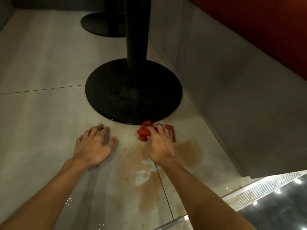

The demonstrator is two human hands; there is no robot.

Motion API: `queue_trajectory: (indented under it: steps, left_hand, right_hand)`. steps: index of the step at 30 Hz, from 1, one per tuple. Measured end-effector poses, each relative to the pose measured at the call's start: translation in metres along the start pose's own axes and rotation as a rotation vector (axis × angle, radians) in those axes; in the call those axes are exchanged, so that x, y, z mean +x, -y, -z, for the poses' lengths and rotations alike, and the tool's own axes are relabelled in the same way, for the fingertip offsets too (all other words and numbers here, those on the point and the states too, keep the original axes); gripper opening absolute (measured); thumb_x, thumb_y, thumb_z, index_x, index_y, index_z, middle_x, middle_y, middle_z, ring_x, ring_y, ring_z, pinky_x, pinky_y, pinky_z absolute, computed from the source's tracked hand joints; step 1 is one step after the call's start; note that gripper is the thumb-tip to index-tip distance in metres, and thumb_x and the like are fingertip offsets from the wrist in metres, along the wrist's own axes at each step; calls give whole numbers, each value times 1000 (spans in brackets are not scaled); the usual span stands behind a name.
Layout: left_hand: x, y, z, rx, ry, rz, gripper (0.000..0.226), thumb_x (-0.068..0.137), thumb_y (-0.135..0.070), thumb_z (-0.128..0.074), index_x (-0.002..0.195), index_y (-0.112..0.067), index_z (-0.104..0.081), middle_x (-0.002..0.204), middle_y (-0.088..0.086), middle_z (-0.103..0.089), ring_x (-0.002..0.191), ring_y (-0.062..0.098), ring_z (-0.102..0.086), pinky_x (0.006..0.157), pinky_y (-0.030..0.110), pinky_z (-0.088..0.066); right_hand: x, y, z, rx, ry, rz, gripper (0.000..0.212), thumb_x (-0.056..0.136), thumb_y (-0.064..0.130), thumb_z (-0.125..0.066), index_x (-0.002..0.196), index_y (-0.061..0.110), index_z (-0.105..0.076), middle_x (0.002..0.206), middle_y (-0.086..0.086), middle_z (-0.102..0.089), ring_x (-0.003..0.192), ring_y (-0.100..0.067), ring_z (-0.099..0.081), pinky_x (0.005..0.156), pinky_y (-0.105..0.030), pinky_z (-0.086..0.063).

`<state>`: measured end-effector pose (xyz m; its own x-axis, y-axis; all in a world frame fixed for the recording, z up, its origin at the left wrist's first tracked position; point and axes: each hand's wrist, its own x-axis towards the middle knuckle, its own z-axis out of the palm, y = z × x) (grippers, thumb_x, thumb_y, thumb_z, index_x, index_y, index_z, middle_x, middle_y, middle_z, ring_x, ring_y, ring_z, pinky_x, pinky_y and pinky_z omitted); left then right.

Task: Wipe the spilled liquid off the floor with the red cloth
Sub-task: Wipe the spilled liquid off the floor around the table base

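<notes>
A crumpled red cloth (pixel 144 131) lies on the pale tiled floor just in front of the round black table base. My right hand (pixel 160 143) presses down on it, fingers curled over the fabric. A brownish spill (pixel 146 176) spreads across the tiles below and to both sides of that hand, reaching toward me along a grout line. My left hand (pixel 93 145) rests flat on the floor to the left of the cloth, fingers spread, holding nothing.
The black pedestal base (pixel 132 92) and its post stand right behind the cloth. A second black base (pixel 103 24) sits farther back. A grey bench plinth (pixel 232 90) walls the right side. A glossy dark strip (pixel 274 205) lies at the lower right.
</notes>
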<state>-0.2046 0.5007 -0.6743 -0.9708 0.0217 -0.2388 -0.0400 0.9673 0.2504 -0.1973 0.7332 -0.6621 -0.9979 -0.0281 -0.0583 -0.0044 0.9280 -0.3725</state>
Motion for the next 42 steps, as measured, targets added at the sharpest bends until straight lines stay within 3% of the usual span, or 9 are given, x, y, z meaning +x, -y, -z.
queue_trajectory:
  steps: [12,16,18,21,24,28,31,34,42]
  left_hand:
    - [1,4,-3,-25,29,-20,62,94,-58,-27,150,-36,-17,160,-9,-8,145,22,-11,116,46,-17]
    - [-11,13,-2,-102,5,-78,61,94,-54,-36,150,-33,-22,159,-6,-17,145,22,-14,118,44,-17]
    - [-24,22,-6,-95,-31,-41,63,92,-59,-32,149,-34,-23,158,-8,-19,145,21,-14,116,47,-18]
    - [-42,36,-18,-78,5,51,66,90,-66,-19,149,-37,-17,160,-13,-6,147,18,-3,116,52,-11]
    - [-49,39,-22,-81,-5,61,66,90,-67,-13,150,-40,-12,160,-17,3,147,15,6,117,54,-3]
    - [-51,33,-25,-47,-13,42,62,92,-64,-15,149,-44,-1,159,-17,11,146,15,13,116,55,1]
    - [-52,31,-22,-36,-17,54,62,92,-62,-18,149,-43,-1,159,-17,11,146,15,12,117,54,2]
    - [-54,29,-20,-37,-1,60,62,93,-61,-19,150,-42,-1,159,-16,11,146,17,12,117,54,3]
    - [-57,30,-13,-21,29,48,61,94,-58,-20,150,-42,0,160,-16,10,147,18,10,117,53,1]
  right_hand:
    - [-54,-5,5,135,300,401,46,99,20,-45,143,36,-42,154,13,-31,148,-12,-7,120,-33,5]
    - [-66,-14,20,566,435,301,37,100,13,-45,137,15,-52,120,3,-59,119,-11,-51,102,-23,-37]
    - [-62,-19,34,759,345,172,33,99,3,-44,129,10,-57,103,4,-63,94,-3,-63,80,-16,-48]
    - [-41,-35,53,711,35,67,42,100,4,-42,110,41,-59,97,17,-67,86,5,-62,77,-10,-44]
    - [-11,-56,72,530,-197,28,36,99,6,-44,111,37,-59,94,27,-62,86,19,-56,73,3,-36]
    - [32,-80,61,258,-143,-121,41,99,9,-44,135,24,-54,128,-1,-60,117,-18,-54,104,-27,-39]
    - [40,-73,36,-3,-73,-151,46,100,16,-42,143,31,-43,143,-2,-48,132,-27,-39,113,-42,-26]
    - [26,-50,14,19,-128,-179,47,99,22,-42,143,38,-39,145,2,-43,136,-27,-33,115,-47,-20]
    - [5,43,-25,120,25,160,41,96,26,-53,136,36,-52,134,-3,-39,119,-27,-43,108,-40,-35]
